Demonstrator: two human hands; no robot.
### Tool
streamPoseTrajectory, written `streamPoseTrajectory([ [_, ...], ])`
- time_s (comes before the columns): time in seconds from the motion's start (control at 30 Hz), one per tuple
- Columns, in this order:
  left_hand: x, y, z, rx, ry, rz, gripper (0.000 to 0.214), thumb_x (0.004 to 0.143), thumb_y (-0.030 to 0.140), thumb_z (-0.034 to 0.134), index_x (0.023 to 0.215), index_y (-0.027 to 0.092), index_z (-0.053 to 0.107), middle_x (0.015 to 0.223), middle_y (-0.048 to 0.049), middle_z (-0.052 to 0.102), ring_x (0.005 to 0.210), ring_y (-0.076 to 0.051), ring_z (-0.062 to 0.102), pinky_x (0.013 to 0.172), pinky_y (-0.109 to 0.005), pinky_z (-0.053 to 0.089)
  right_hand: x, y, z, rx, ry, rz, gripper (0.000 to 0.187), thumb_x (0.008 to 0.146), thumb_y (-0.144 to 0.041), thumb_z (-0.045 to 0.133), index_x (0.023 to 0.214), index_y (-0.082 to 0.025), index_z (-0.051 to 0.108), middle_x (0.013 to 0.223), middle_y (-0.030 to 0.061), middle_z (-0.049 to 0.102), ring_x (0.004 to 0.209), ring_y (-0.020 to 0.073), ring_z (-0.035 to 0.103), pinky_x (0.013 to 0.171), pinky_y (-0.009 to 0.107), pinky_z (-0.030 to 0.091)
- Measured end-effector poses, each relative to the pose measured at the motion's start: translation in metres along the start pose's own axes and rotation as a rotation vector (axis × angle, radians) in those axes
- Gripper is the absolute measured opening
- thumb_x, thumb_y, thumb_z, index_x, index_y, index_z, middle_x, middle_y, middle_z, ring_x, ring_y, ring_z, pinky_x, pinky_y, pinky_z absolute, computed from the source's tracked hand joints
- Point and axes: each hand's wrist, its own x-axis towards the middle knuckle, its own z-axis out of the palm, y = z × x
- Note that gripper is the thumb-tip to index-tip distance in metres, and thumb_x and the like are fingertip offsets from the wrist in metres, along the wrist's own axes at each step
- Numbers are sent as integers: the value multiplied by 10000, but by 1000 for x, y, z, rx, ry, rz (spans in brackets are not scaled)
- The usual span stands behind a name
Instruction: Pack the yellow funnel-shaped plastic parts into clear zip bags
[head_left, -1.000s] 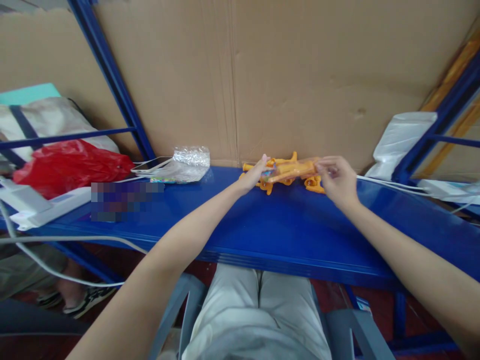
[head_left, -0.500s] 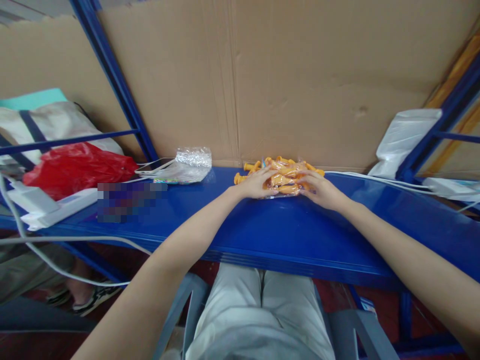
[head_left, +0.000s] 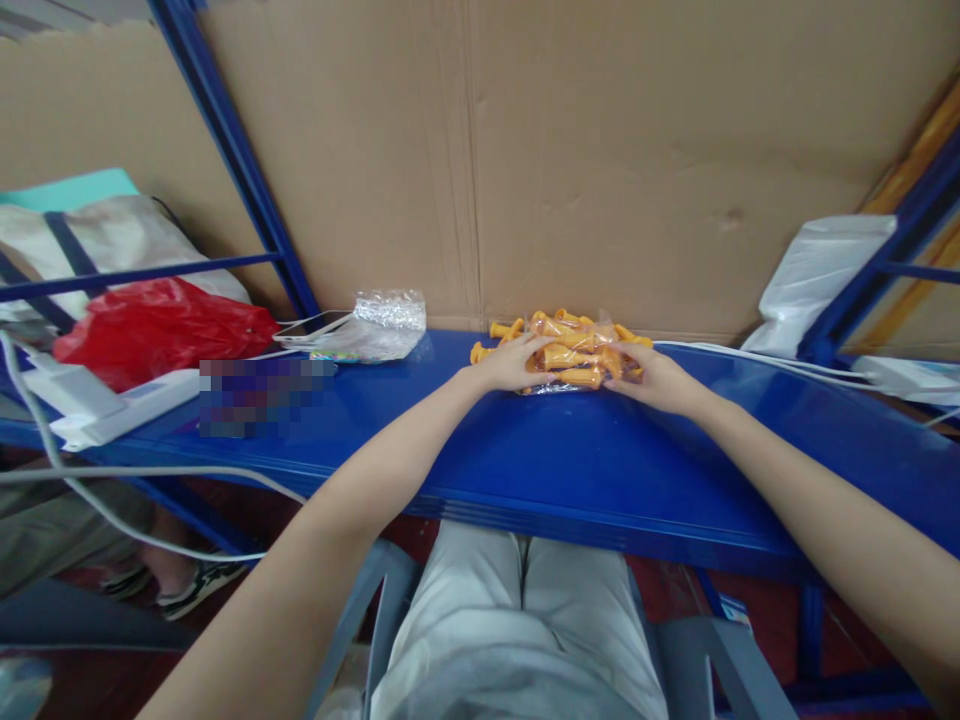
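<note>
A clear plastic bag [head_left: 571, 357] full of orange plastic pieces with narrow bodies and flared ends lies on the blue table [head_left: 559, 465], close to the cardboard wall. My left hand [head_left: 516, 364] grips its left side, the thumb low at the front and the fingers over the top. From the right, my right hand [head_left: 651, 378] holds the other side, fingertips against the film and pieces. Several loose orange pieces [head_left: 504, 329] lie beyond and left of my left hand. What each piece is exactly, I cannot make out.
Bubble wrap [head_left: 388, 325], a white power strip [head_left: 142, 408], a red plastic bag [head_left: 165, 330] and a blurred-out patch are on the left. White cables [head_left: 757, 358] run along the back right, near a white plastic bag [head_left: 814, 280]. Blue metal posts [head_left: 236, 165] flank the cardboard.
The view has shifted slightly. Both hands stay at the sides of the bag, and the fingers of my right hand have moved a little on it.
</note>
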Motion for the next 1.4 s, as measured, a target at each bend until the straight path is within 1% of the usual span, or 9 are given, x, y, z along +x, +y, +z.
streamPoseTrajectory([
  [0.23, -1, 3, -4, 23, -66, -11, 761, 827, 622, 551, 1478, 295, 331, 1569, -84, 297, 1419, -336, 289, 1141, -515, 235, -4, 20, -7, 297, -150, 47, 693, 765, -296, 632, 1428, -245, 435, 1180, 127, 637, 957, 253, 670, 814, 427, 582],
  [0.4, -3, 7, -6, 32, -66, -30, 781, 823, 614, 554, 1471, 233, 344, 1542, -121, 338, 1398, -327, 332, 1132, -477, 275, -6, 25, -15, 440, -226, 128, 749, 722, -337, 699, 1423, -255, 449, 1216, 126, 609, 1007, 254, 652, 870, 442, 568],
  [0.47, -3, 7, -6, 36, -62, -27, 777, 820, 615, 555, 1467, 238, 349, 1540, -112, 345, 1398, -328, 331, 1134, -480, 270, -7, 24, -18, 483, -242, 156, 750, 706, -357, 724, 1407, -275, 470, 1217, 114, 615, 1026, 245, 646, 907, 440, 555],
  [0.6, -3, 8, -7, 40, -58, -5, 744, 828, 616, 544, 1465, 285, 350, 1540, -75, 356, 1407, -333, 311, 1143, -503, 238, -8, 18, -23, 537, -260, 189, 698, 717, -366, 723, 1377, -283, 509, 1231, 108, 626, 1054, 244, 644, 934, 445, 544],
  [0.77, -4, 11, -9, 53, -79, -45, 770, 831, 599, 548, 1473, 230, 338, 1544, -114, 339, 1416, -325, 295, 1143, -472, 238, -7, 14, -26, 539, -234, 222, 628, 714, -353, 708, 1317, -252, 562, 1230, 117, 641, 1090, 261, 637, 940, 436, 538],
  [0.97, -4, 9, -7, 32, -66, -22, 744, 826, 598, 558, 1460, 266, 353, 1543, -97, 346, 1398, -315, 335, 1123, -484, 271, -5, 19, -21, 529, -199, 212, 568, 708, -354, 700, 1255, -243, 594, 1156, 112, 669, 981, 245, 678, 854, 416, 567],
  [1.13, -4, 10, -8, 32, -72, -53, 763, 821, 590, 576, 1459, 231, 361, 1535, -123, 354, 1388, -324, 350, 1120, -476, 281, -6, 17, -21, 480, -175, 206, 456, 679, -422, 710, 1083, -223, 641, 1142, 115, 674, 937, 234, 679, 841, 416, 565],
  [1.27, -5, 14, -10, 40, -82, -63, 770, 823, 573, 582, 1463, 210, 356, 1526, -139, 362, 1388, -309, 354, 1122, -449, 288, -5, 15, -23, 416, -154, 199, 341, 653, -494, 720, 848, -227, 639, 957, 73, 706, 835, 226, 678, 802, 422, 562],
  [1.4, -6, 17, -12, 53, -88, -69, 770, 830, 563, 581, 1470, 204, 349, 1536, -144, 343, 1391, -302, 352, 1122, -438, 291, -3, 12, -27, 328, -169, 154, 367, 654, -579, 700, 672, -224, 606, 836, 43, 698, 809, 224, 662, 809, 417, 546],
])
